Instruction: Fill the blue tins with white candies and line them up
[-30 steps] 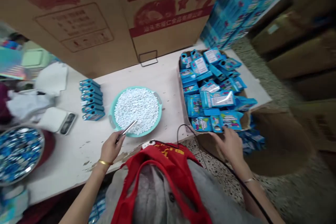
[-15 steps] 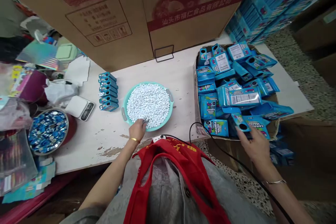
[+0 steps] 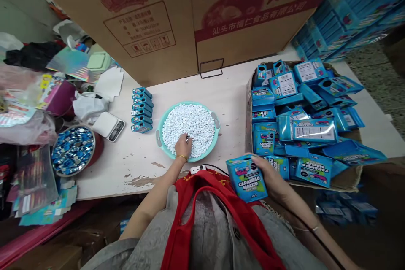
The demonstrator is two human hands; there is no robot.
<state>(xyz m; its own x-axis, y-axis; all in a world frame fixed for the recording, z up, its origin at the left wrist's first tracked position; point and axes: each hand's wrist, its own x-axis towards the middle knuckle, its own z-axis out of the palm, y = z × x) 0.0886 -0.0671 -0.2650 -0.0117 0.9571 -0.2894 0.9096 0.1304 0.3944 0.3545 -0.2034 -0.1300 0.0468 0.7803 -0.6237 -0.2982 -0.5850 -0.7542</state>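
A teal basin [image 3: 160, 138] full of small white candies [image 3: 190, 122] stands on the table. My left hand [image 3: 183, 147] reaches over its near side, fingers closed round a small metal tool [image 3: 189, 138] whose working end is hidden among the candies; its kind is unclear. My right hand [image 3: 268, 173] grips a blue candy box [image 3: 247, 179] by its right side, front panel facing me, at the table's near edge. To its right, a cardboard carton [image 3: 249, 135] is heaped with similar blue boxes [image 3: 316, 128]. Left of the basin, several blue boxes [image 3: 141, 109] stand in a row, round holes showing.
A white scale [image 3: 109, 126] and a red tub [image 3: 98, 147] of blue-and-silver caps lie left. Large brown cartons [image 3: 177, 17] line the back. Wrapped blue stacks [image 3: 344, 21] rise at back right. A black cable crosses near my right arm.
My right hand has brought a blue box out of the carton, leftward in front of me. My left hand has moved further into the candies. The view has shifted slightly.
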